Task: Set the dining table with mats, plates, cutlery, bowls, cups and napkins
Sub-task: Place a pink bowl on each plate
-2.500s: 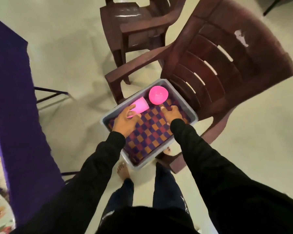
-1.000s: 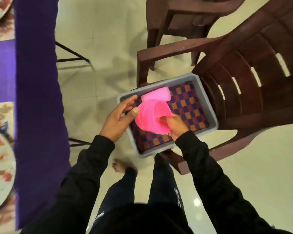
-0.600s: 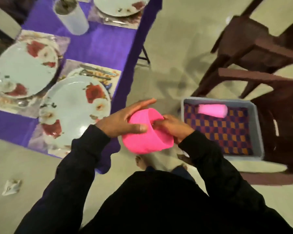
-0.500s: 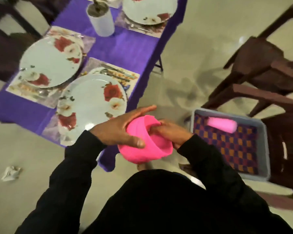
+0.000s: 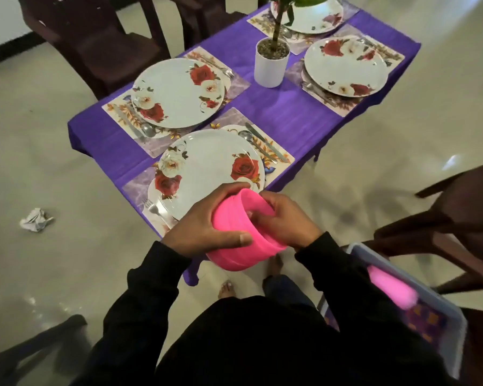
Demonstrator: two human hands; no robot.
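Head view: both hands hold a stack of pink bowls in the air, just off the near edge of the table. Left hand wraps the outside wall, thumb across the near side, fingers curled over the far rim. Right hand grips the right rim, fingertips hooked inside. Stack tilted, mouth facing up and far. Just beyond it, nearest plate with rose print sits on a placemat, fork on its left, knife and spoon on its right. Three more plates on mats farther back, white plant pot between them. Purple cloth covers table. Near right: grey tray with checked liner, a pink cup lying in it. Crumpled paper on floor at left. Dark chairs around.
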